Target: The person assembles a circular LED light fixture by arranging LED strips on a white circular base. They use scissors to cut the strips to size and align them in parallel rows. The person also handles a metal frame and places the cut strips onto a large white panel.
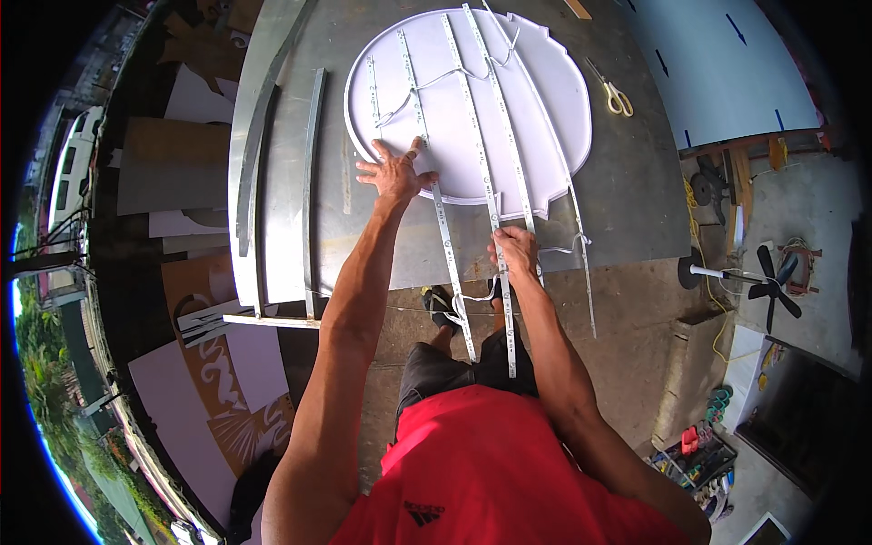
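Observation:
A round white sign panel with a raised rim and a notched right edge lies on a grey metal table. Several white LED strips run lengthwise over it, linked by thin white wires. My left hand rests with fingers spread at the panel's near left rim, fingertips touching an LED strip there. Closed around another LED strip just off the near edge of the panel is my right hand. Some strips extend past the table's front edge toward my shorts, their near ends in the air.
Long metal bars lie along the table's left side, joined to a crosspiece. Scissors with cream handles sit right of the panel. A light blue sheet is at the far right, with a black-bladed fan below it.

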Demonstrator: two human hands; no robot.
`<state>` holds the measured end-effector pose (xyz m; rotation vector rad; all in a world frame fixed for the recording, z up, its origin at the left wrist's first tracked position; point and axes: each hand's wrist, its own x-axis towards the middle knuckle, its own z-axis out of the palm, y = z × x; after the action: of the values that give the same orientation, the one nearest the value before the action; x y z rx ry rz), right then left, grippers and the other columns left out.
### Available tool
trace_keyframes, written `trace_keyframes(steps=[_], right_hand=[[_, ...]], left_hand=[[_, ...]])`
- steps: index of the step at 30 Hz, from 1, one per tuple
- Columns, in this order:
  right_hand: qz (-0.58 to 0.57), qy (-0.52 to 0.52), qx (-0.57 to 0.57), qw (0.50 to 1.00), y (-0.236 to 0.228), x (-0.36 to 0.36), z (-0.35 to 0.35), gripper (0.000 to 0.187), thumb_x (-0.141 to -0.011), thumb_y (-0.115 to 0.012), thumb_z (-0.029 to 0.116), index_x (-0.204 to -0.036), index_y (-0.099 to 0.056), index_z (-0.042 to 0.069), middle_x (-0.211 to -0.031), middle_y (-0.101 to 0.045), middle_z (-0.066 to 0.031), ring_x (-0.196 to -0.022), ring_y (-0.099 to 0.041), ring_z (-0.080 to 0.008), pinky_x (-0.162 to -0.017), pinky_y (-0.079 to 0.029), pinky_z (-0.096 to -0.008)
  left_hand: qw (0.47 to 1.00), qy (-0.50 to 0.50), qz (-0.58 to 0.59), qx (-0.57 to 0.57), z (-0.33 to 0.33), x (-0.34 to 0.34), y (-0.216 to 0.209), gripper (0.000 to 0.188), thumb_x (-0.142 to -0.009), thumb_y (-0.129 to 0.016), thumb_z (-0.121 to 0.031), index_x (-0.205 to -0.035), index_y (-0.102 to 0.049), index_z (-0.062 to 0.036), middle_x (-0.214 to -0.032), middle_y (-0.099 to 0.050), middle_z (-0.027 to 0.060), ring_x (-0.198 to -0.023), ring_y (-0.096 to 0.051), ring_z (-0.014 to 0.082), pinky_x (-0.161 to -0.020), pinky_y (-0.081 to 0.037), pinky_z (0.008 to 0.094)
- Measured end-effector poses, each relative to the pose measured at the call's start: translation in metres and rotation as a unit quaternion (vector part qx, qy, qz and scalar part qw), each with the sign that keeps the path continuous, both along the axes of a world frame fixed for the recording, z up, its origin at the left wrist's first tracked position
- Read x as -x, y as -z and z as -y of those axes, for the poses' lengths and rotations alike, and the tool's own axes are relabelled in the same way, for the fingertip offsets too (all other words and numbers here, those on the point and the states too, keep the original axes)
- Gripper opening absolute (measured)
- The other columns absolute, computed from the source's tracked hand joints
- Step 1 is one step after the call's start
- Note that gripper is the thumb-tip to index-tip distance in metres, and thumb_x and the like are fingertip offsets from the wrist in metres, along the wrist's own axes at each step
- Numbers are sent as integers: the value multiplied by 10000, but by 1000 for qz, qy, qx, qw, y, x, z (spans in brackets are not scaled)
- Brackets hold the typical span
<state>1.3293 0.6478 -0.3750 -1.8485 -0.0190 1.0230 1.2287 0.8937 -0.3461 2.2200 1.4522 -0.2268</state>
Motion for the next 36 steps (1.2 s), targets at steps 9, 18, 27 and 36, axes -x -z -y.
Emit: trace_keyframes(steps=[9, 18, 27, 36], right_hand=[[-10, -30, 29, 999, -8, -4, 0, 228, -937, -685, 204, -942, -682, -24, -742, -690, -85, -545, -645, -154, -461, -525, -280], [138, -128, 95, 977, -14, 1, -1, 267, -961, -645, 271, -905, -688, 13, -674, -703, -93, -523, -688, -201, -473, -527, -323], [560, -98, 89, 818, -35, -3, 4, 184, -905, -671, 244, -843, -662, 71, -830, -656, -126, -848, -647, -327, -703, -530, -456], [591, -208, 142, 767, -14, -82, -55, 228, -860, -702, 268, -883, -639, 51, -910, -691, -139, -902, -621, -338, -816, -463, -483]], left_hand=[[1000, -6, -4, 4, -3, -1, 1, 922, -665, -868, -520, -1470, -421, -480, -1625, -8, 260, -1356, -27, 732, -1036, -160, 836], [1000, 2, -31, -1, -1, -6, -7, 911, -681, -858, -528, -1472, -408, -493, -1615, -28, 262, -1349, -82, 733, -1040, -182, 828], [999, 7, -39, -17, -4, -1, -1, 898, -672, -862, -535, -1462, -439, -475, -1609, -54, 269, -1328, -159, 740, -1057, -204, 802], [999, 17, -40, -21, -3, -4, -2, 897, -676, -859, -541, -1463, -435, -478, -1611, -65, 277, -1343, -169, 720, -1067, -185, 799]])
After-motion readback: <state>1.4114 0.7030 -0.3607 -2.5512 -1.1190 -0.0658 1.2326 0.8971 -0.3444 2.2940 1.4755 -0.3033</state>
